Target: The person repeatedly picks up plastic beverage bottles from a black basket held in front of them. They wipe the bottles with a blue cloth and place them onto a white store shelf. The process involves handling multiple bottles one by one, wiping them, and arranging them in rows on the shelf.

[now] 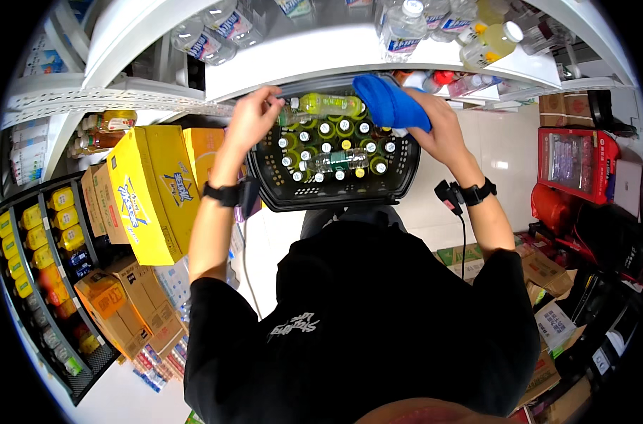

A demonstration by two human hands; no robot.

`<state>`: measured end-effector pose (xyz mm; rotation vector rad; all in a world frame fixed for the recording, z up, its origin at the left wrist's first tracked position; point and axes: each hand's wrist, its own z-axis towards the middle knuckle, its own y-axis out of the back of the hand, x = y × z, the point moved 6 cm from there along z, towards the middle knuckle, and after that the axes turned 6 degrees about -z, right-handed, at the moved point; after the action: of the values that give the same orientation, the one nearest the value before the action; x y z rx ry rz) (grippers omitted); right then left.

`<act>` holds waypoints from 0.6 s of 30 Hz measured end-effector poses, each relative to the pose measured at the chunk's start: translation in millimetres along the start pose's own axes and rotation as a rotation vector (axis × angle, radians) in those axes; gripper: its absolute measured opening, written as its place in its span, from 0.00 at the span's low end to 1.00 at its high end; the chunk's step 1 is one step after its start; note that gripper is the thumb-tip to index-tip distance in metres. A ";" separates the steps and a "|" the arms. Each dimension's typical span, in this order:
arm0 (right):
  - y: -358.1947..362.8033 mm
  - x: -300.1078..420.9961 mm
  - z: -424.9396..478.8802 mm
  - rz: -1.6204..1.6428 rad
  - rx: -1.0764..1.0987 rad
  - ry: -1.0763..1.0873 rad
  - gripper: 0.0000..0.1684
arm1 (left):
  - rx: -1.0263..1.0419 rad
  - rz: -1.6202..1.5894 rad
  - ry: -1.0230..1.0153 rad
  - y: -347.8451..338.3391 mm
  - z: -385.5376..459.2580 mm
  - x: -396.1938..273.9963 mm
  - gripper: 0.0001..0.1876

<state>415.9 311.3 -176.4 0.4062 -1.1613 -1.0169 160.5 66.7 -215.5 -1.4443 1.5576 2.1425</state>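
Observation:
In front of me is a black plastic basket (329, 202) packed with upright capped bottles. Across their tops lie a bottle of yellow-green drink (329, 105) and a clear bottle with a green label (338, 160). My left hand (257, 114) is at the basket's back left corner, its fingers bent near the cap of the lying yellow-green bottle; whether it grips anything is unclear. My right hand (437, 124) holds a blue cloth (390, 100) over the basket's back right part. The cloth hides some bottles beneath it.
White shelves (321, 53) with clear bottles (403, 32) and a yellow drink bottle (492, 45) stand beyond the basket. Left are a yellow carton (157, 196), brown cartons (141, 302) and a black bottle rack (45, 254). A red display box (576, 164) stands right.

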 end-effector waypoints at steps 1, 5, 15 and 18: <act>-9.9 -8.0 -12.7 0.013 0.041 -0.059 0.36 | 0.038 0.046 0.084 -27.2 -0.1 35.6 0.15; -27.7 -22.1 -49.5 -0.002 0.135 -0.186 0.37 | 0.113 0.125 0.254 -103.5 5.1 132.3 0.23; -21.5 -20.8 -97.7 -0.045 0.140 -0.305 0.36 | 0.261 0.193 0.624 -156.6 51.4 210.5 0.36; -20.8 -18.8 -110.1 -0.061 0.111 -0.313 0.35 | 0.139 -0.354 0.750 -164.4 47.0 226.8 0.31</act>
<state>504.3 291.7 -245.2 0.3802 -1.4984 -1.0987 105.6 88.0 -493.4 -2.4108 1.4196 1.3237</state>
